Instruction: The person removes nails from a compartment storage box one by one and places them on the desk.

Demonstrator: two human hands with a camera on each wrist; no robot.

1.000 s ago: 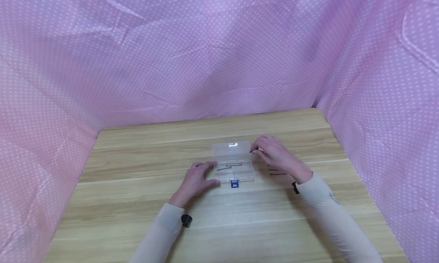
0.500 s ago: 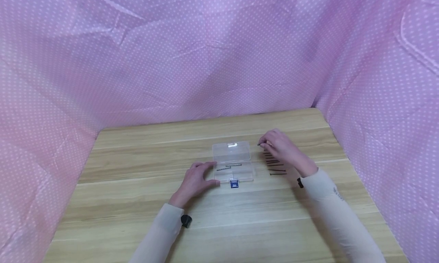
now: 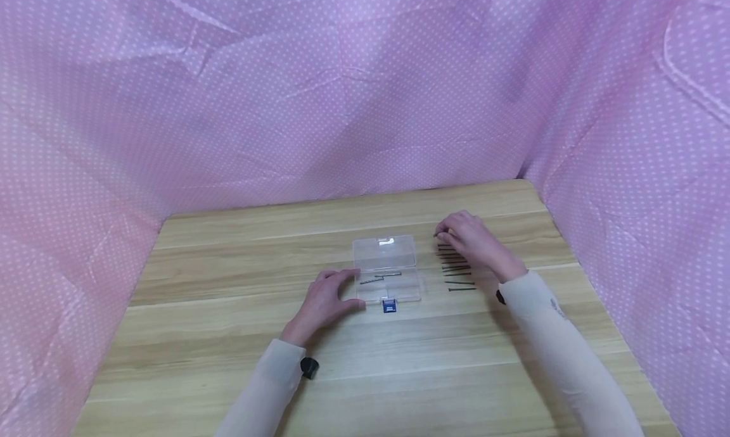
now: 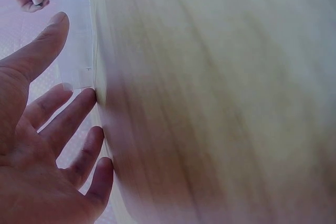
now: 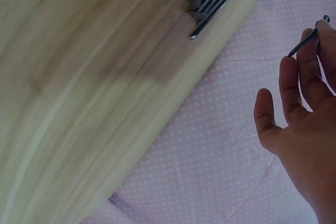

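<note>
In the head view a clear plastic box (image 3: 403, 290) lies open on the table, its lid (image 3: 384, 253) folded back and a blue tab (image 3: 390, 306) at its front. Two metal nails (image 3: 372, 281) rest inside it. At the box's left side, my left hand (image 3: 326, 301) touches it with spread thumb and fingers. My right hand (image 3: 470, 240), beyond the far end of a row of several nails (image 3: 462, 289), pinches one dark nail (image 5: 304, 41) between thumb and fingertips. That nail's head shows in the right wrist view.
The wooden table (image 3: 228, 272) carries the box near its middle, with the nail row to the right. Pink dotted cloth (image 3: 342, 107) surrounds the far edge and both sides. Dark bands with small devices (image 3: 310, 367) sit at the wrists.
My right hand has moved right and away from the box to the far end of the nail row, still pinching a nail. More of the row is visible. My left hand has stayed put.
</note>
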